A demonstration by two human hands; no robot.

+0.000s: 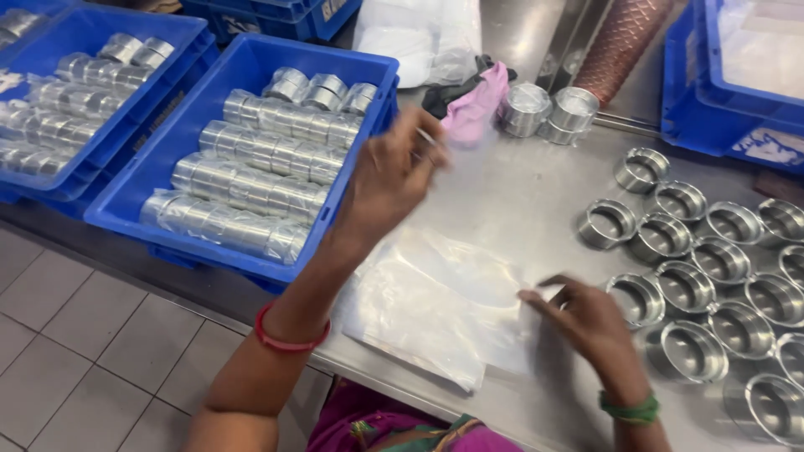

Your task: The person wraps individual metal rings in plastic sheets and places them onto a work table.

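Now: left hand [389,180] pinches a thin bag [456,138], lifted at 12 o'clock | right hand [586,318] presses flat fingers on the bag pile [427,310] on the bench [519,201] | rings [712,285] at 3 o'clock | best to peel slowly, keep pile pinned

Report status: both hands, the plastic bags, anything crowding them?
Left hand raised over bench, pinching a clear bag, blurred. Right hand pressing stack of clear plastic bags. Loose metal rings close by right; blue crate left.

We see left hand [394,180] blurred, what its fingers pinch unclear | bags [435,305] under right hand [582,322] too filmy to count | rings [712,285] right of bags cut by edge | crate [75,50] far left of bags cropped
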